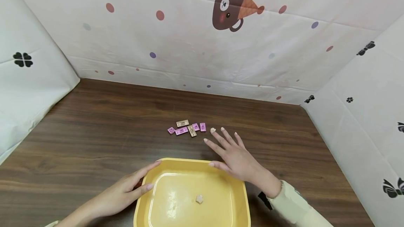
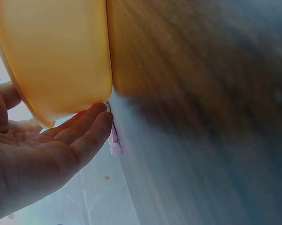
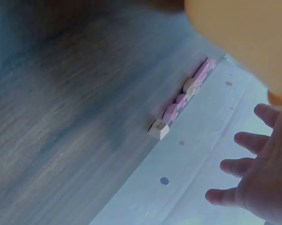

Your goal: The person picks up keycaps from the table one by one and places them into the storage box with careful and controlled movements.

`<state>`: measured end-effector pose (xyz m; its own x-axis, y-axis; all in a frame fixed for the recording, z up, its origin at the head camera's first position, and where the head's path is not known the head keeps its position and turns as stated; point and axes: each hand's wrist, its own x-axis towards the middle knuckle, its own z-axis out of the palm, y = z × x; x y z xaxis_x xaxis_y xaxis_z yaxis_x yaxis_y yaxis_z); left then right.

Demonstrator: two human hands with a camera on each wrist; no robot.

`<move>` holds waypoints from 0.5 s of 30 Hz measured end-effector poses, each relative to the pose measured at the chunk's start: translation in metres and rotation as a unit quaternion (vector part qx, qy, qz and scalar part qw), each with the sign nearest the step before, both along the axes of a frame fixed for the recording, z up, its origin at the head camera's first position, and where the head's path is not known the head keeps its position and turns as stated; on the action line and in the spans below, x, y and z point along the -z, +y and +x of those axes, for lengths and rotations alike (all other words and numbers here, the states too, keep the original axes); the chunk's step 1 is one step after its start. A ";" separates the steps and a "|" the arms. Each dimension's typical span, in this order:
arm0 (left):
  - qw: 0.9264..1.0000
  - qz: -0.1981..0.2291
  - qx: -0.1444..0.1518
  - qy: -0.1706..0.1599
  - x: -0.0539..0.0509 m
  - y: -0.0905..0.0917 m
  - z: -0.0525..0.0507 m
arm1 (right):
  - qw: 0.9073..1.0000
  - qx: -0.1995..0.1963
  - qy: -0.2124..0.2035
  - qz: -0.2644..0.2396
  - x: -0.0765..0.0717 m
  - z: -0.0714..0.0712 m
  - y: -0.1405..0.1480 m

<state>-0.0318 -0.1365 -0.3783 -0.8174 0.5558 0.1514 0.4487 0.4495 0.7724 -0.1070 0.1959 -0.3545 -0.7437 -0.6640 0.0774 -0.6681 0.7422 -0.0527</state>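
Observation:
A deep yellow plastic tray (image 1: 193, 160) stands at the table's near side, with one small beige piece (image 1: 199, 199) lying inside. My left hand (image 1: 126, 188) grips the tray's left side, thumb over the rim and fingers along the outer wall (image 2: 61, 56). Spread fingers mark my right hand (image 1: 236, 157), whose thumb is at the tray's far rim while its other fingers reach over the table. Near those fingertips is a small whitish keycap (image 1: 213, 130), seen in the right wrist view as a keycap (image 3: 158, 129) with a dark mark. Nothing is held in the right hand.
Beyond the tray, several pink pieces (image 1: 181, 131) and beige pieces (image 1: 182, 123) with dark print lie close together on the dark wooden table (image 1: 110, 132). A white patterned cloth (image 1: 176, 38) walls the back and both sides.

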 end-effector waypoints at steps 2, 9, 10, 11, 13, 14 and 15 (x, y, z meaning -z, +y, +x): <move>1.000 -0.002 -0.002 0.001 0.000 0.000 0.000 | 1.000 0.004 -0.004 -0.007 0.001 -0.004 0.001; 1.000 -0.011 -0.007 -0.002 -0.001 0.000 0.000 | 1.000 0.015 -0.014 -0.024 0.005 -0.017 0.002; 1.000 -0.009 -0.006 -0.006 -0.001 0.000 0.000 | 0.999 0.015 -0.015 -0.027 0.005 -0.019 0.002; 1.000 -0.007 -0.005 -0.009 -0.001 0.000 0.000 | 0.999 0.014 -0.017 -0.031 0.005 -0.021 0.002; 1.000 -0.005 -0.004 -0.014 -0.001 0.000 0.000 | 0.999 0.016 -0.021 -0.034 0.005 -0.024 0.002; 1.000 -0.006 -0.004 -0.014 -0.001 0.000 0.000 | 0.999 0.017 -0.024 -0.036 0.005 -0.026 0.002; 1.000 -0.006 -0.004 -0.013 -0.001 0.000 0.000 | 0.999 0.018 -0.028 -0.038 0.005 -0.028 0.003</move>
<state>-0.0314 -0.1364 -0.3773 -0.8259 0.5502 0.1229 0.4241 0.4626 0.7785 -0.1346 0.1987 -0.3593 -0.7719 -0.6302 0.0839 -0.6351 0.7583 -0.1473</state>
